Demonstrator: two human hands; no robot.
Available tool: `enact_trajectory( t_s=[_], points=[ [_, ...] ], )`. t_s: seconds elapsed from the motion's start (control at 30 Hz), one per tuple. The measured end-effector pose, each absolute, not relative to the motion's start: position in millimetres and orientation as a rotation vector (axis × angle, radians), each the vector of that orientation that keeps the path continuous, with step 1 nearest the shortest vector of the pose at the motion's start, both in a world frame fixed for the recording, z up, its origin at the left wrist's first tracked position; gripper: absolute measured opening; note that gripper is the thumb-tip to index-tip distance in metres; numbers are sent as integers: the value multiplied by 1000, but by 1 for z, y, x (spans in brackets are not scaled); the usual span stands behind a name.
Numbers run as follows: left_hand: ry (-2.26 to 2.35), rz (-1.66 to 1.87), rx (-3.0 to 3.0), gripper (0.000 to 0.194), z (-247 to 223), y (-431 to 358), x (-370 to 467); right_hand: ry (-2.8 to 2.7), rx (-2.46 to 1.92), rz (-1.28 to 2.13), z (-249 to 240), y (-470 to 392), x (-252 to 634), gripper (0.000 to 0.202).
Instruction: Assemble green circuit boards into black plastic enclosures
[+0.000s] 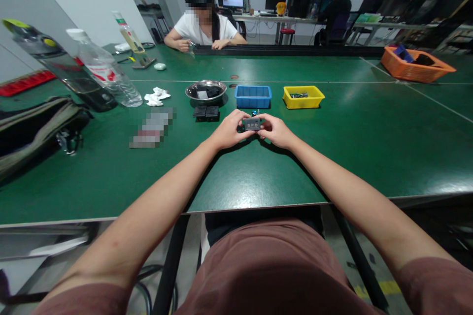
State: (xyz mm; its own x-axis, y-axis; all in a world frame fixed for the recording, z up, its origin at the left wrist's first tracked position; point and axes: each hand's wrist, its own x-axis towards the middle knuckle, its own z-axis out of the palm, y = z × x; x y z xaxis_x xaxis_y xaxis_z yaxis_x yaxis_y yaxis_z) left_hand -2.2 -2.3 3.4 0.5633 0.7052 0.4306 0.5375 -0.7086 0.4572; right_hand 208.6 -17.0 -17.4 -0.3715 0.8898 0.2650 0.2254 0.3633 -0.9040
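Between my two hands is a small black rectangular box with round marks or holes on its face; its exact kind I cannot make out. My left hand grips its left end between thumb and fingers. Its right end is pinched by my right hand. A small blue piece shows just behind the box. Just beyond my hands stand a blue bin and a yellow bin with small metal parts inside. Black square pieces lie left of my hands, in front of a steel bowl holding dark parts.
Bottles, a crumpled tissue, a blurred flat item and a bag occupy the green table's left side. An orange basket stands far right. Across the table sits a person wearing a headset.
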Motion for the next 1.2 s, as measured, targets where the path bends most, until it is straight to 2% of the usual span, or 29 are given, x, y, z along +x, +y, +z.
enact_trajectory(
  t_s=[0.37, 1.2],
  points=[
    [1067, 854, 2466, 38, 1, 0, -1, -1804, -1044, 1022, -19, -16, 209, 55],
    [1054, 832, 2436, 40, 0, -2, -1, -1790, -1057, 1028, -18, -18, 207, 43]
  ],
)
